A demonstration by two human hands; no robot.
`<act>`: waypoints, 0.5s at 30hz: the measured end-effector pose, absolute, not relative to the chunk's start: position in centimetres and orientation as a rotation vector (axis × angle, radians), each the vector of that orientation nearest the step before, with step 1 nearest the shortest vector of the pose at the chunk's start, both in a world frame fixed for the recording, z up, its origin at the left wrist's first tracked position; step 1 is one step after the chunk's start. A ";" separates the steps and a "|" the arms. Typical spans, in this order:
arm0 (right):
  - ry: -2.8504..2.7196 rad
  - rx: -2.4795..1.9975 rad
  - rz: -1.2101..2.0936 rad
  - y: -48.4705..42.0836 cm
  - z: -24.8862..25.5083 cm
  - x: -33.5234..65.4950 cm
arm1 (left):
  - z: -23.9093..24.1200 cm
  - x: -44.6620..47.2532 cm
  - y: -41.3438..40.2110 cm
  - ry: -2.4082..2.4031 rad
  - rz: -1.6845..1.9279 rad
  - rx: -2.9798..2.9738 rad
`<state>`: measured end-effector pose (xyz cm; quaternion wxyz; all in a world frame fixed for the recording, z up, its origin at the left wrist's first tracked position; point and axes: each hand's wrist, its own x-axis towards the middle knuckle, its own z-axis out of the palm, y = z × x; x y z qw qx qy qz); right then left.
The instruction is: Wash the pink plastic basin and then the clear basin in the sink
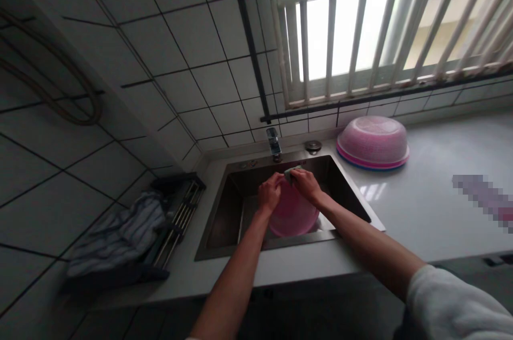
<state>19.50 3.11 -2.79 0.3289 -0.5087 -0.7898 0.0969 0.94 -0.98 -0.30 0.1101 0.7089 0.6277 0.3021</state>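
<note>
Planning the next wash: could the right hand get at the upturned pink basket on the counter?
Probably yes: the pink basket lies just right of the sink, nothing standing between it and the right hand, though that hand grips a cloth.

Sink (pixel 223 214) is pretty crowded tbh: pink bowl (pixel 293 218), left hand (pixel 269 193) on its rim and right hand (pixel 306 184) with a scrub pad (pixel 291 171) fill the middle, faucet (pixel 274 145) just behind them. Basin's left end is open. Counter (pixel 417 211) on the right is bare up to the upturned pink basket (pixel 372 141); a rack (pixel 181 216) with striped cloth (pixel 116 233) blocks the left.
</note>
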 end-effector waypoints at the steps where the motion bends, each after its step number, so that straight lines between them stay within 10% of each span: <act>1: -2.097 -1.314 0.260 3.1 -2.8 19.4 | -0.3 1.1 -1.0 1.826 0.877 2.092; 15: -2.104 -1.314 0.314 2.4 -3.0 19.4 | -0.8 0.8 -0.9 1.766 0.916 2.046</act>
